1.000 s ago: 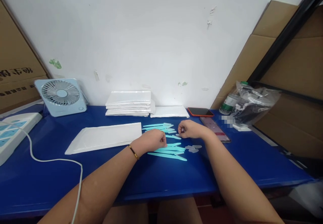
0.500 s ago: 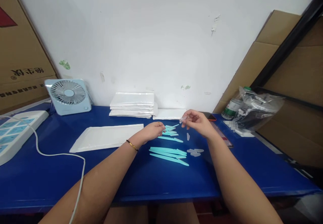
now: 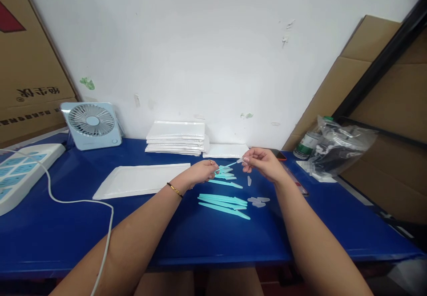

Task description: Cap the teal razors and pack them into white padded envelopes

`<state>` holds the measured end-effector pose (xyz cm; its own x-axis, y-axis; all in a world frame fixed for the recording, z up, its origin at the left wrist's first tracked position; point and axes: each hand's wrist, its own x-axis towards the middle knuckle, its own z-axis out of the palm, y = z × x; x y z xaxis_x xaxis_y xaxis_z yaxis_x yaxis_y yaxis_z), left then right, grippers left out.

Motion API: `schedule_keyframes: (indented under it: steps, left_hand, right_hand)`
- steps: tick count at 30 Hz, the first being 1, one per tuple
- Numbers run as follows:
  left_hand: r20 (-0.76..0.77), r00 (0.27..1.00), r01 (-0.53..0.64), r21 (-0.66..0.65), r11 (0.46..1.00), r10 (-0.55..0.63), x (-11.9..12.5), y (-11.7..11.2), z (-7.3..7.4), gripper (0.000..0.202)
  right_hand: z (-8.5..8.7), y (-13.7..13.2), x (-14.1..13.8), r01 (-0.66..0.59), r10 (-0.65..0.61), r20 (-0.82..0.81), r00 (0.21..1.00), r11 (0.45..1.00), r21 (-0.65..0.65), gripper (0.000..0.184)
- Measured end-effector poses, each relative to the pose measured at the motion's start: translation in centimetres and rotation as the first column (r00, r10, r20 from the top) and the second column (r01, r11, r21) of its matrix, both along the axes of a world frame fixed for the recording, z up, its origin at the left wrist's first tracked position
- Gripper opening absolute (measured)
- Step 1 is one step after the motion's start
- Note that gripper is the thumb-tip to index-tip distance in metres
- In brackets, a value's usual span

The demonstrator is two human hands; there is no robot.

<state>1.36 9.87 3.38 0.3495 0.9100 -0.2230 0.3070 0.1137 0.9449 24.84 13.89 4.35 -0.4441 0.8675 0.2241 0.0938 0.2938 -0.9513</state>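
My left hand (image 3: 205, 171) is closed on the handle of a turquoise eyebrow razor (image 3: 227, 166), its slim end pointing right. Between the thumb and fingers of my right hand (image 3: 262, 162) is a clear plastic blade cap (image 3: 240, 160), right at the tip of that razor; how far the cap covers it I cannot tell. Several more turquoise razors (image 3: 225, 183) lie just under and beside my left hand. Nearer to me is another group of razors (image 3: 223, 207). One loose clear cap (image 3: 249, 181) lies below my right hand, with a small pile of caps (image 3: 258, 202) closer in.
A white padded envelope (image 3: 143, 180) lies at left, and a stack of envelopes (image 3: 175, 136) stands by the wall. A blue fan (image 3: 92, 125), a power strip (image 3: 26, 171) and its white cable (image 3: 80, 203) are on the left. A bottle (image 3: 307, 145) and plastic bag (image 3: 350, 145) stand right.
The cap in my right hand has come to the tip of the razor, where a small gap showed before. My left hand has barely moved. The view has shifted slightly.
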Motion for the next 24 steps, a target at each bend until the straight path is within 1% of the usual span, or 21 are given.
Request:
schedule_keyframes:
  steps: [3, 7, 12, 15, 19, 20, 21, 23, 24]
  left_hand:
    - [-0.002, 1.000, -0.009, 0.005, 1.000, 0.009, 0.0, -0.1, 0.1, 0.024]
    - [-0.019, 1.000, -0.002, 0.018, 1.000, 0.002, -0.1, 0.0, 0.0, 0.023]
    - [-0.017, 1.000, 0.026, -0.005, 1.000, -0.027, -0.2, 0.2, -0.2, 0.020]
    - [-0.014, 0.999, 0.034, -0.003, 0.999, -0.034, -0.2, 0.2, -0.2, 0.020]
    - [-0.013, 0.997, 0.080, -0.033, 0.996, -0.080, 0.0, 0.0, -0.3, 0.022]
    - [-0.035, 0.996, 0.086, -0.017, 0.996, -0.087, 0.1, 0.0, -0.4, 0.023]
    - [-0.078, 0.994, 0.082, 0.027, 0.996, -0.079, 0.1, 0.1, -0.6, 0.024]
    - [-0.231, 0.973, 0.061, 0.191, 0.980, -0.015, 0.1, 0.1, -1.0, 0.026]
    - [-0.324, 0.945, 0.059, 0.290, 0.955, 0.040, 0.1, 0.2, -1.3, 0.026]
  right_hand:
    - [-0.1, 0.1, 0.2, 0.002, -0.002, -0.020, 1.000, 1.000, -0.027, 0.025]
    - [-0.2, 0.2, 0.2, 0.000, 0.002, -0.058, 0.998, 1.000, 0.019, 0.024]
    - [-0.5, 0.3, 0.2, -0.032, 0.033, -0.034, 0.999, 0.999, 0.025, 0.021]
    - [-0.5, 0.1, -0.2, -0.050, 0.050, 0.000, 0.999, 0.995, 0.088, 0.018]
    - [-0.9, -0.3, -1.5, -0.085, 0.073, 0.064, 0.995, 0.977, 0.197, 0.013]
    - [-1.0, -0.4, -1.8, -0.101, 0.085, 0.086, 0.993, 0.974, 0.200, 0.013]
    - [-1.1, -0.4, -2.0, -0.121, 0.100, 0.112, 0.989, 0.973, 0.194, 0.012]
    - [-1.1, -0.2, -1.7, -0.151, 0.116, 0.186, 0.976, 0.971, 0.186, 0.015]
    - [-1.0, -0.1, -1.3, -0.147, 0.097, 0.240, 0.966, 0.968, 0.202, 0.017]
